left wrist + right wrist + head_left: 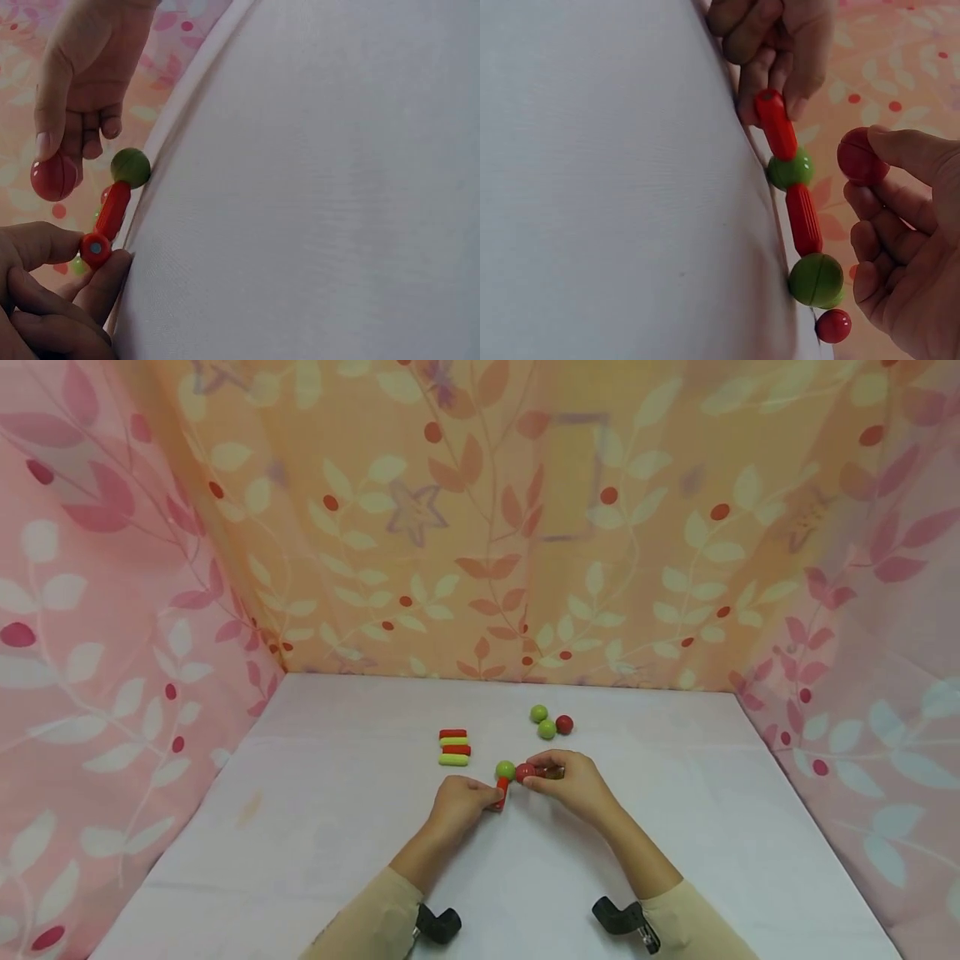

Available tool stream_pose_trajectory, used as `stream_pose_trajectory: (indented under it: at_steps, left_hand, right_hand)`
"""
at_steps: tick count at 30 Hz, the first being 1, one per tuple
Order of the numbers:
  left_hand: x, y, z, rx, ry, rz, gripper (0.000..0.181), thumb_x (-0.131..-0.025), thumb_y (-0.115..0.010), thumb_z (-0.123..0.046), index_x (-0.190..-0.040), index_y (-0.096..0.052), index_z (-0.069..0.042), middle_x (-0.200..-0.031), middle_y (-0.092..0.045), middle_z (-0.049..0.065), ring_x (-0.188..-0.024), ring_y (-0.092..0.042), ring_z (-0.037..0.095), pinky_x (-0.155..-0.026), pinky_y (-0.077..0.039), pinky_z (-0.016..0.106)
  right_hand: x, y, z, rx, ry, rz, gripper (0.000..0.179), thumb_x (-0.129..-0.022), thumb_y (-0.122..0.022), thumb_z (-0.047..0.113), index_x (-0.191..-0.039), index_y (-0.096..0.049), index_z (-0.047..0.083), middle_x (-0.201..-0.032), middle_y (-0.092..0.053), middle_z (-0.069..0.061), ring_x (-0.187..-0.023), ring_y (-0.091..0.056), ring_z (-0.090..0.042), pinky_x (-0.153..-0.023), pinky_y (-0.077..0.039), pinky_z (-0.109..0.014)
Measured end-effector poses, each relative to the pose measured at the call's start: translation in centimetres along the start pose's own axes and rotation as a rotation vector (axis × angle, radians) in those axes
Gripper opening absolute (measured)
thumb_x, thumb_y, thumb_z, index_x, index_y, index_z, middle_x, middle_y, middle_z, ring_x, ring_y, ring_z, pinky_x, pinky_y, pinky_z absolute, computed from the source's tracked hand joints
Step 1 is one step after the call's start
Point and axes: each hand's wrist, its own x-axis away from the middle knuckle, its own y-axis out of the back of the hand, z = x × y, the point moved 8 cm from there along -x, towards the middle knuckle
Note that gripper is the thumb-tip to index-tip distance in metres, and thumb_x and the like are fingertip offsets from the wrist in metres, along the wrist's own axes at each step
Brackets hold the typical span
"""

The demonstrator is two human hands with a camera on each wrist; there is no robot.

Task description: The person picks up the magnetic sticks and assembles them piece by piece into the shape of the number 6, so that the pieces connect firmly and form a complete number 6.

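Left hand (459, 800) pinches a red rod (778, 129), right hand (573, 781) a red ball (862, 156)

Nearest, the left sleeve (375, 914) and the right sleeve (693, 918), both beige, reach in over a white table (315, 843). A black device sits at each cuff, one at the left (440, 925) and one at the right (618, 917).

Past the cuffs, the bare hands come close together. The left hand grasps the red rod near its end, thumb against fingers. That rod is one end of a chain, clearest in the right wrist view: next comes a green ball (790, 169), then a second red rod (804, 219), then a second green ball (816, 279) at the other end. The right hand grasps the red ball between thumb and fingers, near the chain; both wrist views show a gap between them.

Beyond the left hand, four short rods (453, 760) lie side by side, red and yellow-green in turn. Farther off and to the right, two loose green balls (547, 729) and a loose red ball (564, 724) are grouped closely. Behind the table hangs an orange leaf-patterned cloth (360, 585), with pink patterned cloth (112, 635) along the sides.
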Motion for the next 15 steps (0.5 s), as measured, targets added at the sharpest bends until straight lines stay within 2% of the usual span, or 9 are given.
stream_pose_trajectory:
  at_steps: [5, 9, 15]
  left_hand:
    - [-0.5, -0.1, 0.0, 0.005, 0.041, 0.008, 0.024, -0.073, -0.074, -0.038, -0.071, -0.071, -0.015, -0.072, -0.066, -0.003, -0.083, -0.053, 0.018, -0.067, -0.043, 0.032]
    - [-1.2, -0.3, 0.1, 0.025, 0.095, 0.051, 0.026, -0.073, -0.075, -0.038, -0.074, -0.071, -0.013, -0.076, -0.066, -0.001, -0.081, -0.054, 0.018, -0.066, -0.042, 0.031]
    - [-2.1, -0.3, 0.3, -0.006, 0.192, 0.097, 0.028, -0.069, -0.077, -0.039, -0.075, -0.069, -0.012, -0.074, -0.065, 0.002, -0.058, -0.042, 0.017, -0.046, -0.028, 0.027]
  right_hand:
    - [1.2, -0.5, -0.3, -0.008, -0.030, 0.008, 0.033, -0.067, -0.077, 0.046, -0.093, -0.067, 0.031, -0.086, -0.063, 0.008, -0.080, -0.055, -0.018, -0.063, -0.046, -0.028]
    - [2.0, -0.9, -0.3, 0.001, -0.039, 0.025, 0.029, -0.068, -0.077, 0.046, -0.092, -0.067, 0.032, -0.085, -0.063, 0.008, -0.078, -0.053, -0.020, -0.056, -0.043, -0.029]
    - [2.8, -1.8, -0.4, -0.029, -0.042, 0.058, 0.030, -0.068, -0.077, 0.043, -0.092, -0.068, 0.026, -0.082, -0.064, 0.007, -0.075, -0.056, -0.017, -0.058, -0.046, -0.030]
